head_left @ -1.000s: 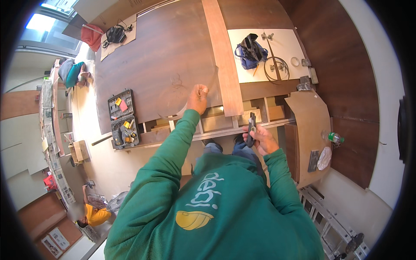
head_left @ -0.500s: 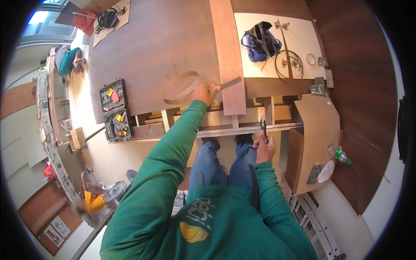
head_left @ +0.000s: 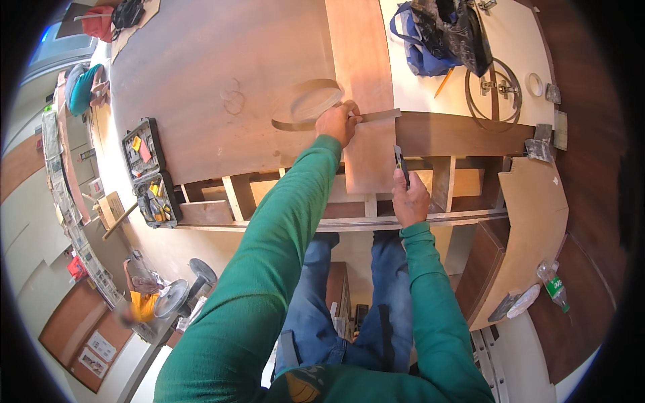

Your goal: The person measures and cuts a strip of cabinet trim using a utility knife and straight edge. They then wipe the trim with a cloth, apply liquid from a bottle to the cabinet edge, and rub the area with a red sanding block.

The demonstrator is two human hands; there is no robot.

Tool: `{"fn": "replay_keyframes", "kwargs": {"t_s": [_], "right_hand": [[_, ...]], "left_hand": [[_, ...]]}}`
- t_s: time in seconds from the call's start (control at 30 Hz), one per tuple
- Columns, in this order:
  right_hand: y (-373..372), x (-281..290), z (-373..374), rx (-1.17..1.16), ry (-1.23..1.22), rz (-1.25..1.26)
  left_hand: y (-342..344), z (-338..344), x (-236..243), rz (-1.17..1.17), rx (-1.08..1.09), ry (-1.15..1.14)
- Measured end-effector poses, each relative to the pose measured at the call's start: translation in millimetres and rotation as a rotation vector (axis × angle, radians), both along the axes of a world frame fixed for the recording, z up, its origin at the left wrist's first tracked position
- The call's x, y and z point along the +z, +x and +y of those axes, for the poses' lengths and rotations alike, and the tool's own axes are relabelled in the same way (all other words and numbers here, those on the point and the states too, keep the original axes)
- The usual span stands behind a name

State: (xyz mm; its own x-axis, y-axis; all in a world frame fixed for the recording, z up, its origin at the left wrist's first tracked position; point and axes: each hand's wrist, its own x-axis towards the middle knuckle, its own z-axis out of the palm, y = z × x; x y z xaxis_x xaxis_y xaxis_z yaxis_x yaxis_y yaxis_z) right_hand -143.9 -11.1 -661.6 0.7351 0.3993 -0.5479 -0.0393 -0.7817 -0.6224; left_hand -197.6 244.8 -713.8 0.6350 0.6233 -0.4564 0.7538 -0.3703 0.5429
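Observation:
My left hand [head_left: 334,124] is closed on a thin coiled brown strip [head_left: 293,124]; its loop lies over a large brown panel [head_left: 201,60], and its straight end sticks out to the right across a pale reddish plank [head_left: 363,54]. Lower and to the right, my right hand [head_left: 411,199] grips a black utility knife [head_left: 402,161], blade end pointing up, near the plank's lower end and above a wooden frame with compartments [head_left: 443,188].
An open tool case [head_left: 151,201] sits at left. White boards [head_left: 430,94] bear a blue bag [head_left: 423,54] and dark coiled banding [head_left: 510,117]. A plastic bottle [head_left: 552,285] lies at right. Two people [head_left: 84,94] [head_left: 144,305] are at far left, one near a fan [head_left: 171,299].
My left hand has moved up and right, bringing the strip's end across the plank. My right hand has risen with the knife. The whole view has shifted, showing more of my legs.

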Motion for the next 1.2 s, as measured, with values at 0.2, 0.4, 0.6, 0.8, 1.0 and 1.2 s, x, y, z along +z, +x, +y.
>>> {"fn": "replay_keyframes", "kwargs": {"t_s": [0.2, 0.4, 0.6, 0.8, 1.0, 1.2], "right_hand": [[-14, -28, 41, -0.016, 0.019, -0.045], [-19, -60, 73, 0.034, 0.010, -0.122], [-11, -97, 93, 0.112, 0.027, -0.227], [-7, -105, 90, 0.136, -0.089, -0.266], [-40, -129, 85, 0.095, 0.238, -0.178], [-51, -62, 53, -0.066, 0.152, -0.244]], "left_hand": [[-1, 1, -34, -0.057, -0.035, 0.043], [5, 4, -33, -0.025, 0.005, 0.016], [7, 10, -40, -0.008, 0.035, 0.026], [16, 11, -51, -0.038, -0.003, 0.043], [-14, 36, -119, 0.077, -0.084, 0.099], [7, 14, -65, -0.070, -0.210, 0.159]]}}
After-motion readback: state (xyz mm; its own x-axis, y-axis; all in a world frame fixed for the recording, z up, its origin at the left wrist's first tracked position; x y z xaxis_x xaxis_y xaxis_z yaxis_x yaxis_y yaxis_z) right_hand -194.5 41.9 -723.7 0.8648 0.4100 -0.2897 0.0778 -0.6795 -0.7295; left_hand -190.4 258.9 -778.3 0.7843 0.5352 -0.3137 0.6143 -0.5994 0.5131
